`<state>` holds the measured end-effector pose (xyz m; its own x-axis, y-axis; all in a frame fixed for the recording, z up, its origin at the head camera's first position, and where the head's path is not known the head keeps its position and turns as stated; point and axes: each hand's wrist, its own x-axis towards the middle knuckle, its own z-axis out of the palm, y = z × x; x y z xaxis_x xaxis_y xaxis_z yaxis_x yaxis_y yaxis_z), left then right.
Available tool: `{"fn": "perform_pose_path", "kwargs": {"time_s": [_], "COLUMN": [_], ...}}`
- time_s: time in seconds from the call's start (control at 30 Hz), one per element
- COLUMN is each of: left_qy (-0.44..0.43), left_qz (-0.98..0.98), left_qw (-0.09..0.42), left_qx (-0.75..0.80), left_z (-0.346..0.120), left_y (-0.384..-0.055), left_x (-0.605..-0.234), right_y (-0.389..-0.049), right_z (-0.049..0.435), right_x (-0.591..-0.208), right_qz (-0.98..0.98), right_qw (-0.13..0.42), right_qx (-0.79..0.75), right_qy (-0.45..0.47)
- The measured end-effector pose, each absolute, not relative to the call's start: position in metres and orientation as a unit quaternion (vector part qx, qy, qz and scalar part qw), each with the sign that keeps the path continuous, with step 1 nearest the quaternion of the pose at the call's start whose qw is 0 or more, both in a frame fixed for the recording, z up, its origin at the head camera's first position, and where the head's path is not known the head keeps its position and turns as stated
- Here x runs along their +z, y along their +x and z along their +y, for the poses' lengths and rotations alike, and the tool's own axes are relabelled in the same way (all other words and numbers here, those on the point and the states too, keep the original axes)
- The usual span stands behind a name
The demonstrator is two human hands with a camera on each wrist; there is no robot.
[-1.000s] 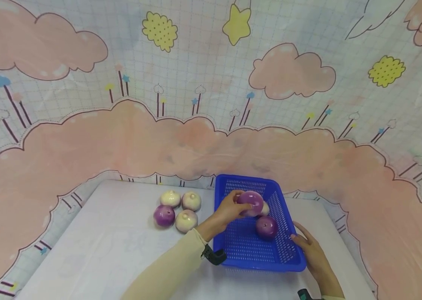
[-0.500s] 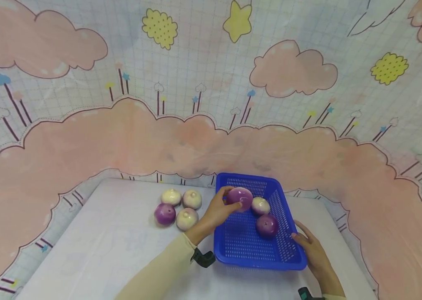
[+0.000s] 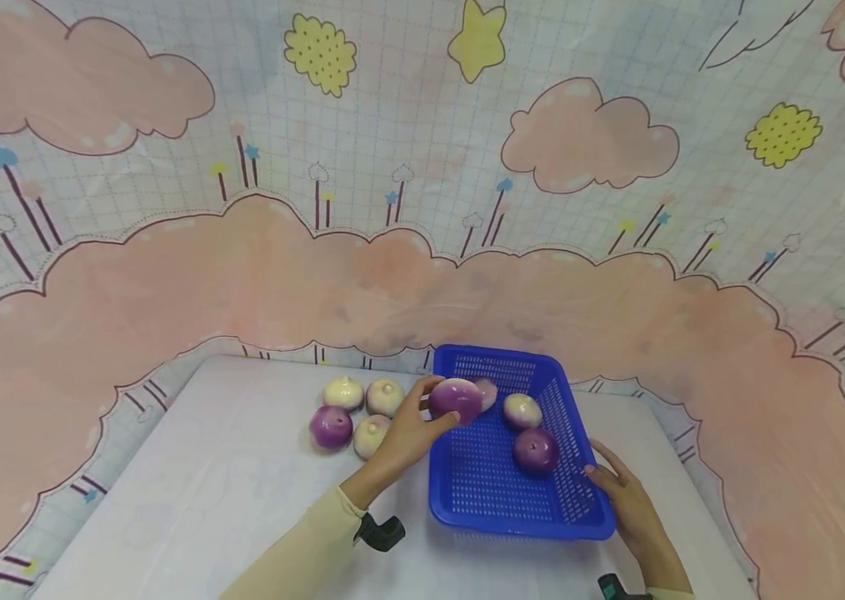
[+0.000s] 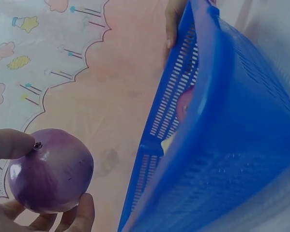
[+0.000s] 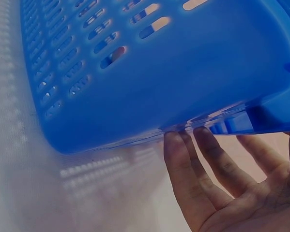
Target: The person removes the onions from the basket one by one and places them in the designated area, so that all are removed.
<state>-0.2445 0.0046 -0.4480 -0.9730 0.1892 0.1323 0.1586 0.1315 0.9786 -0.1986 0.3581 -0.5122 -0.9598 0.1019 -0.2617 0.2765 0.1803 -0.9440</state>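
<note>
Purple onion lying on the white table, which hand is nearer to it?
Left. The left hand is to the right of the purple onion, holding another onion; the right hand is farther off, at the right edge of the basket.

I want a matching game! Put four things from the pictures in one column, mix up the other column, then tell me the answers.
1. left hand
2. right hand
3. basket
4. tabletop

A. blue
B. touching the basket's edge
C. white
D. holding a purple onion

Right pairs: 1-D, 2-B, 3-A, 4-C
</note>
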Motion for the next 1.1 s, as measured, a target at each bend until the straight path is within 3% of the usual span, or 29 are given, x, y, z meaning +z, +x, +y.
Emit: {"fn": "perform_pose_path", "kwargs": {"time_s": [0.57,1.1], "left_qy": [0.038,0.046], "left_qz": [0.778,0.775], "left_qw": [-0.025,-0.016], "left_qx": [0.627,0.630], "left_z": [-0.030,-0.053], "left_y": [-0.235,-0.214], "left_x": [-0.471,-0.496], "right_y": [-0.197,-0.197], "right_z": [0.357,0.358], "right_x": [-0.510,-0.511], "right_qz": [0.769,0.769], "right_qw": [0.070,0.074], "right_qx": [-0.624,-0.623], "right_qy": [0.119,0.125]}}
